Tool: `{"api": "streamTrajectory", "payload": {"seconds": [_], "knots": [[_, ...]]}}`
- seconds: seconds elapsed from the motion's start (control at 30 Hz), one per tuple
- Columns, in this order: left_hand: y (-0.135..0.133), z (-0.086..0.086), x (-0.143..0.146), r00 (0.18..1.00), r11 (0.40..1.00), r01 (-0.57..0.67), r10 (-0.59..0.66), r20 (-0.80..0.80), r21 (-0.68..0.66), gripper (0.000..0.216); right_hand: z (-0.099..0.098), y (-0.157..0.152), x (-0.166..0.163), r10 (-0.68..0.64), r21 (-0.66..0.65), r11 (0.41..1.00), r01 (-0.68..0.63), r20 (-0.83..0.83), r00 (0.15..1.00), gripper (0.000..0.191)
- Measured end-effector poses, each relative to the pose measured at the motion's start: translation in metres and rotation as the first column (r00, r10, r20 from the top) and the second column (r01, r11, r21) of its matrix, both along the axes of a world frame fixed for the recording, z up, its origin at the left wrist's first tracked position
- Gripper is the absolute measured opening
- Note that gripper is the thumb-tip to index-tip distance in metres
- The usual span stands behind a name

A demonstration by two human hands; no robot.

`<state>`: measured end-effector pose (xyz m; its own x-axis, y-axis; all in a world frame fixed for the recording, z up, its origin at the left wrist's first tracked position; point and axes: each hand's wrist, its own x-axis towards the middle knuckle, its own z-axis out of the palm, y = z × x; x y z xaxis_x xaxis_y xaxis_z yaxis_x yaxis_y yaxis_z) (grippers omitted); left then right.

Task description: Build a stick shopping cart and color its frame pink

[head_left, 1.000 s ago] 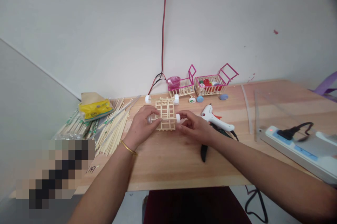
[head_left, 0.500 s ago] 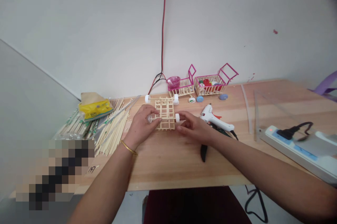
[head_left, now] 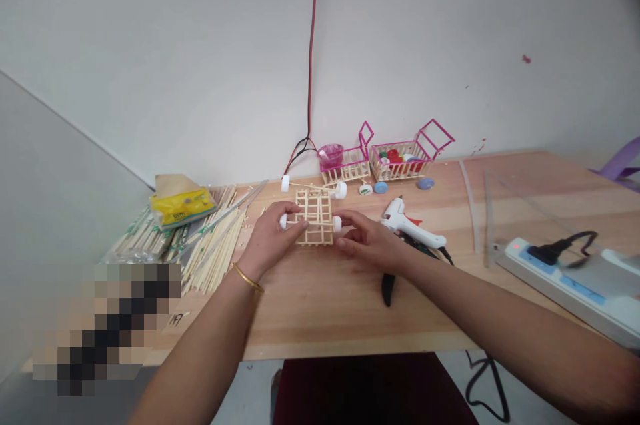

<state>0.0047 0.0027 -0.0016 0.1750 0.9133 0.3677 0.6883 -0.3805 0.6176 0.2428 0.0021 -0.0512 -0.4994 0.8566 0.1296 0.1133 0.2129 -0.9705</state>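
A pale wooden-stick lattice frame with white round wheels is between the hands, toward the back edge of the pale wooden worktop. The left hand has its grip clamped on the frame's left side; the right hand curls beside the near right wheel, and I cannot tell whether its grip is closed on it. A white glue gun lies just right of that hand.

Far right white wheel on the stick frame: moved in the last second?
Yes: the far right white wheel has shifted slightly right, closer to the white-and-green cap lying on the table.
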Motion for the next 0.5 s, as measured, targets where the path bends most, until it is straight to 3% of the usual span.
{"api": "streamTrajectory", "payload": {"seconds": [0.27,0.5], "knots": [[0.0001,0.0005,0.0004,1.000,1.000,0.012,-0.011,0.017,-0.017,0.012,0.0001,-0.0003,-0.0006,0.015,-0.009,1.000,-0.015,-0.016,1.000,0.056],[-0.0020,0.0006,0.0054,0.999,0.999,0.014,-0.013,0.036,-0.037,0.012,-0.0038,0.0037,-0.0038,-0.028,-0.090,0.996,0.018,-0.110,0.994,0.046]]}}
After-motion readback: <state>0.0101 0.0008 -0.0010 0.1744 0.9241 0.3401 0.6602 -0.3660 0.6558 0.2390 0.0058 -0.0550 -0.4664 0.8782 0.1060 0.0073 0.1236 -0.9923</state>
